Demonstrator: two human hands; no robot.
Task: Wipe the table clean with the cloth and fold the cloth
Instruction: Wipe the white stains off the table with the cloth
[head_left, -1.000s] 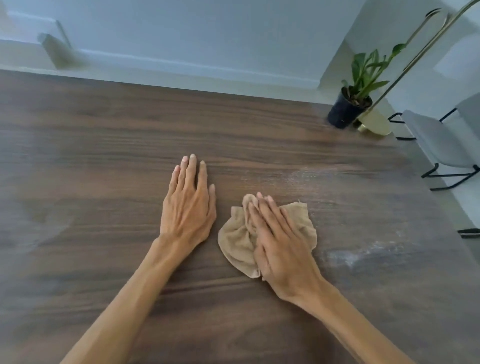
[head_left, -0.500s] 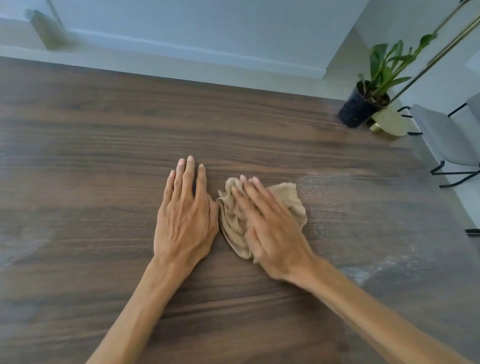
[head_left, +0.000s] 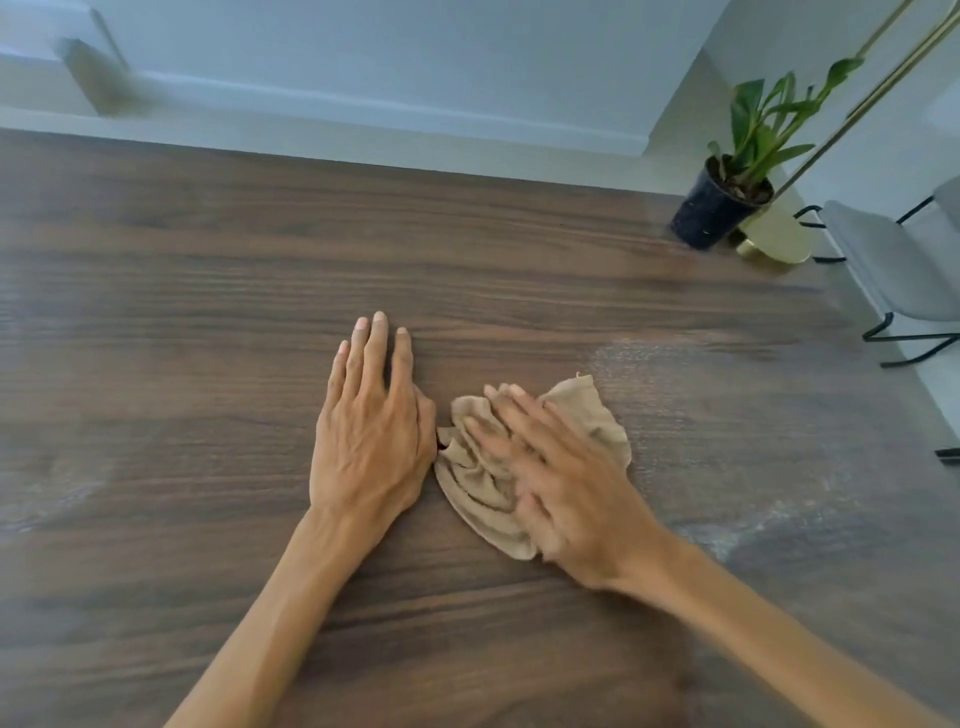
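A crumpled beige cloth (head_left: 475, 480) lies on the dark wooden table (head_left: 208, 312), just right of centre. My right hand (head_left: 566, 493) presses down on it with the fingers spread over the fabric; the hand is blurred by motion. The cloth's left edge touches the thumb of my left hand (head_left: 371, 431), which lies flat on the bare wood, palm down and holding nothing. Pale dusty smears (head_left: 644, 358) mark the wood to the right of the cloth, and another smear (head_left: 727, 535) shows by my right forearm.
A potted plant in a black pot (head_left: 711, 213) stands at the table's far right corner, beside a gold lamp base (head_left: 776, 241). A grey chair (head_left: 893, 265) stands off the right edge. A white wall runs behind the far edge.
My right hand slid the cloth left until it bunched against my left thumb, and is now shifting slightly back toward me. My left hand stayed flat in place.
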